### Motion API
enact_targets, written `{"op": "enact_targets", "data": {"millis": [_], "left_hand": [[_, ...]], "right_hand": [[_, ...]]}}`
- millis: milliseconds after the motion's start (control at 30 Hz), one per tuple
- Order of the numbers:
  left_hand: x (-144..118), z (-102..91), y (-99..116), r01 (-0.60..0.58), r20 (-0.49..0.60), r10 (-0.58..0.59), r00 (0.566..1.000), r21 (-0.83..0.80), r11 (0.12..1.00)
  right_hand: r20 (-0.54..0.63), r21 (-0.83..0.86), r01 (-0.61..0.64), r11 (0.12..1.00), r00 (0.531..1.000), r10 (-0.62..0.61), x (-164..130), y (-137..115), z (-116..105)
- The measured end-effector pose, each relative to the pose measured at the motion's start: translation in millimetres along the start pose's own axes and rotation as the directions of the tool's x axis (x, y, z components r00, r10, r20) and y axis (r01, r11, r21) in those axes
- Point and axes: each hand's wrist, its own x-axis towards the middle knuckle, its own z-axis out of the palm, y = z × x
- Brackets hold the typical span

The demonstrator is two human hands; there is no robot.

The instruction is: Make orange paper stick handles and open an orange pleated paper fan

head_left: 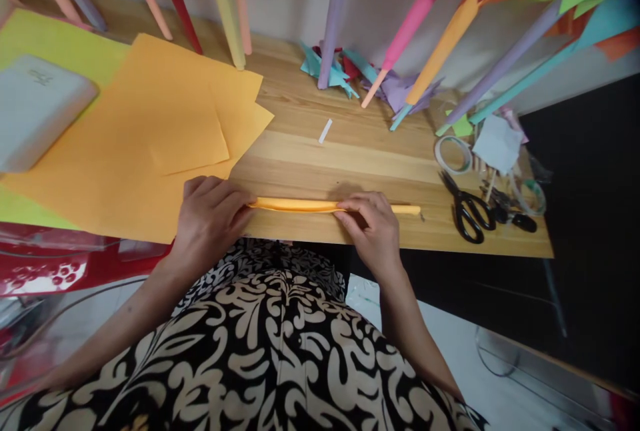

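Observation:
A narrow rolled orange paper tube [295, 205] lies level along the front of the wooden table. My left hand [213, 214] pinches its left end, over the edge of the orange paper sheets [125, 131]. My right hand [370, 221] grips the tube right of its middle, thumb below and fingers on top. Between the hands a loose paper edge shows along the tube. Its right end sticks out past my right hand, close to the black scissors [467, 208].
A small white strip [325, 131] lies behind the tube. A white box-like object [43, 108] rests on the papers at left. Tape rolls [453, 154] and scraps crowd the right end. Coloured paper tubes [334, 24] and cut teal paper pieces [325, 71] line the wall.

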Motion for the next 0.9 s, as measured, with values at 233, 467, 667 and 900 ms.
{"op": "enact_targets", "data": {"millis": [233, 467, 667, 900], "left_hand": [[-1.5, -1.2, 5.3, -0.006, 0.022, 0.007, 1.000, -0.021, 1.000], [-0.4, -8.0, 5.1, 0.029, 0.098, -0.022, 0.995, -0.079, 0.996], [3.6, -7.3, 0.9, 0.046, 0.094, -0.033, 0.995, -0.139, 0.989], [7.3, -0.6, -4.0, 0.007, 0.018, -0.006, 1.000, -0.100, 0.995]], "right_hand": [[-0.003, -0.046, 0.018, 0.999, 1.000, -0.018, -5.0, -1.5, 4.0], [-0.015, -0.073, 0.043, 0.996, 0.999, -0.045, -8.5, -2.6, 3.7], [-0.033, -0.070, 0.034, 0.997, 0.999, -0.036, -6.3, -3.4, 5.6], [-0.027, -0.101, 0.048, 0.994, 0.998, -0.051, -2.9, -8.8, 7.1]]}}
